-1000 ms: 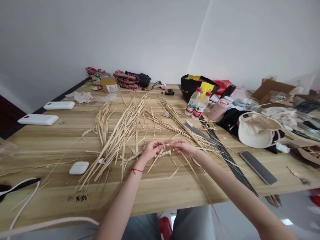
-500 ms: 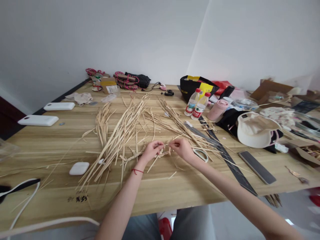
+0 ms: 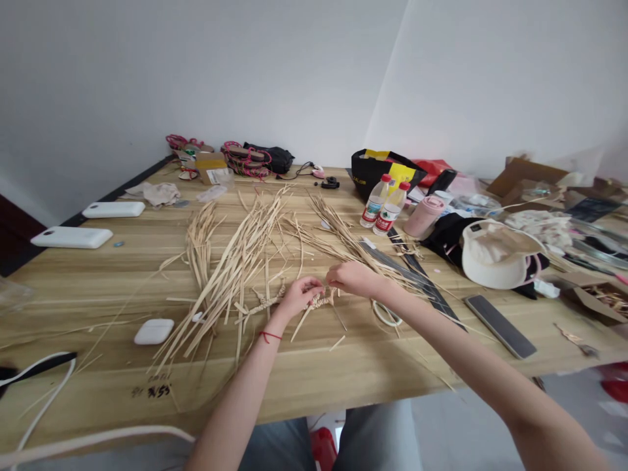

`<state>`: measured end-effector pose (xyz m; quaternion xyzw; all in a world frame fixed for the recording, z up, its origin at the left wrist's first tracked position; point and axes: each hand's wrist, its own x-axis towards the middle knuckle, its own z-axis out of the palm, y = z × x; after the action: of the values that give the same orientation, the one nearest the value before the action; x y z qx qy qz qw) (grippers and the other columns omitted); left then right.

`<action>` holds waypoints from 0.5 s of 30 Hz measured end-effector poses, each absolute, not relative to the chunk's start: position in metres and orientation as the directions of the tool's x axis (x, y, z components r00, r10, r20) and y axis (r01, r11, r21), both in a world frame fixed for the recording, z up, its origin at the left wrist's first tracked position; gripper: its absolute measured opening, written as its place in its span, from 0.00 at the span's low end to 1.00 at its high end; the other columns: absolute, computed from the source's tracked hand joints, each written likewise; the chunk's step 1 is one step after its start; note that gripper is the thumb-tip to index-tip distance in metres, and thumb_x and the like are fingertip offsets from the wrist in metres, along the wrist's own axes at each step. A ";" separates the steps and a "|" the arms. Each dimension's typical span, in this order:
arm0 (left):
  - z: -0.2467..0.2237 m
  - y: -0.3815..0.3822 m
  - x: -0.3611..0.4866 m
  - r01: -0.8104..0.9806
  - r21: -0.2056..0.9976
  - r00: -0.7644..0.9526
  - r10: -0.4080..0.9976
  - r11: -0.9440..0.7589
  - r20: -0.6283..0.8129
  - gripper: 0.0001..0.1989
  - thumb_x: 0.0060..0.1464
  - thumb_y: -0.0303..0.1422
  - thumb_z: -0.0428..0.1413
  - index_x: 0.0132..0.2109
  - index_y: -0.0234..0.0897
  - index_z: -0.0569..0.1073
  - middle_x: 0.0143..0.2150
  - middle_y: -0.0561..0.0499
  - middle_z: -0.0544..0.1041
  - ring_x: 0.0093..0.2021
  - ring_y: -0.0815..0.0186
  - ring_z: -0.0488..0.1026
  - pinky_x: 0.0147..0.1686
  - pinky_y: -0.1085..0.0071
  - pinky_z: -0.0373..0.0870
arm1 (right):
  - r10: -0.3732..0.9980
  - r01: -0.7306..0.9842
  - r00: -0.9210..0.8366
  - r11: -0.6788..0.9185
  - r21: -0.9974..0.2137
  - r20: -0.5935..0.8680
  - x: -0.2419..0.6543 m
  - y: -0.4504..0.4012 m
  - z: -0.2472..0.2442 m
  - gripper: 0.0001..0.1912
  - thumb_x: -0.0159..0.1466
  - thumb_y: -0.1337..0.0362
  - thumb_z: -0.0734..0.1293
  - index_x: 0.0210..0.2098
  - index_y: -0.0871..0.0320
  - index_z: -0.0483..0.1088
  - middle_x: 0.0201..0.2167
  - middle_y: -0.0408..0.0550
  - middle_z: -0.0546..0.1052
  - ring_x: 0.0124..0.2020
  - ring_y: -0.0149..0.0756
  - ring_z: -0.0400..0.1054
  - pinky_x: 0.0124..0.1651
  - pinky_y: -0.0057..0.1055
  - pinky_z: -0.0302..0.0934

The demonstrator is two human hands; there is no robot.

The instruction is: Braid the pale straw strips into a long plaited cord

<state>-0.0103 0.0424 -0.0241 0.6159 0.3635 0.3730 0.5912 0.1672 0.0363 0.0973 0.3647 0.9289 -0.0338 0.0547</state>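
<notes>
My left hand (image 3: 300, 296), with a red string at the wrist, is closed with thumb and fingers pinched on a small braided straw piece (image 3: 320, 303). Close to its fingertips is my right hand (image 3: 354, 278), palm down and fingers bent together; whatever they pinch is hidden or too thin to make out. Another knotted straw length (image 3: 265, 303) lies left of my left hand. Below my right forearm show the pale loop handles of scissors (image 3: 387, 314), partly covered by the arm. Loose flat straw strips (image 3: 240, 255) are spread beyond my hands.
On the right are a grey slab (image 3: 500, 326), a cream cap (image 3: 503, 255), a pink cup (image 3: 424, 216) and two water bottles (image 3: 385, 208). A white case (image 3: 154, 331) and two white power banks (image 3: 72, 237) lie left. A second straw bundle (image 3: 343, 235) lies ahead.
My right hand has risen slightly and turned over more, its forearm now covering more of the scissors. The left hand stays nearly in place on the braided straw piece.
</notes>
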 end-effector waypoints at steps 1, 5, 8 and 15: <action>-0.024 0.042 -0.010 0.002 0.999 0.457 0.889 -0.037 0.032 0.12 0.50 0.38 0.57 0.36 0.33 0.71 0.32 0.50 0.75 0.20 0.75 0.64 0.21 0.77 0.62 | 0.651 0.658 -0.743 0.753 0.007 -0.154 0.165 0.038 0.101 0.10 0.65 0.68 0.61 0.33 0.62 0.73 0.32 0.53 0.77 0.32 0.35 0.71 0.31 0.27 0.52; -0.025 0.043 -0.009 -0.004 1.000 0.440 0.898 -0.021 0.020 0.12 0.49 0.38 0.57 0.36 0.33 0.71 0.31 0.51 0.74 0.19 0.76 0.63 0.19 0.78 0.61 | 0.582 0.567 -0.776 0.812 0.135 -0.241 0.155 0.043 0.109 0.08 0.65 0.71 0.60 0.34 0.63 0.71 0.30 0.54 0.77 0.29 0.36 0.71 0.28 0.28 0.52; -0.027 0.043 -0.009 0.000 1.000 0.435 0.900 -0.007 0.006 0.13 0.49 0.38 0.58 0.36 0.33 0.71 0.30 0.52 0.74 0.19 0.76 0.63 0.19 0.78 0.61 | 0.532 0.507 -0.807 0.847 0.162 -0.256 0.150 0.046 0.109 0.06 0.65 0.71 0.61 0.36 0.63 0.70 0.32 0.54 0.76 0.31 0.37 0.71 0.28 0.28 0.53; -0.029 0.043 -0.008 -0.016 1.000 0.446 0.895 0.002 0.005 0.12 0.49 0.37 0.58 0.37 0.32 0.70 0.31 0.51 0.74 0.19 0.75 0.64 0.18 0.77 0.62 | 0.500 0.498 -0.842 0.865 0.064 -0.205 0.157 0.057 0.096 0.08 0.66 0.66 0.61 0.36 0.61 0.72 0.32 0.52 0.76 0.31 0.34 0.70 0.30 0.27 0.52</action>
<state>-0.0082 0.0429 -0.0286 0.5975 0.3677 0.3765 0.6050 0.1575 0.0566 0.0959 0.2599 0.9596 0.0039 0.1080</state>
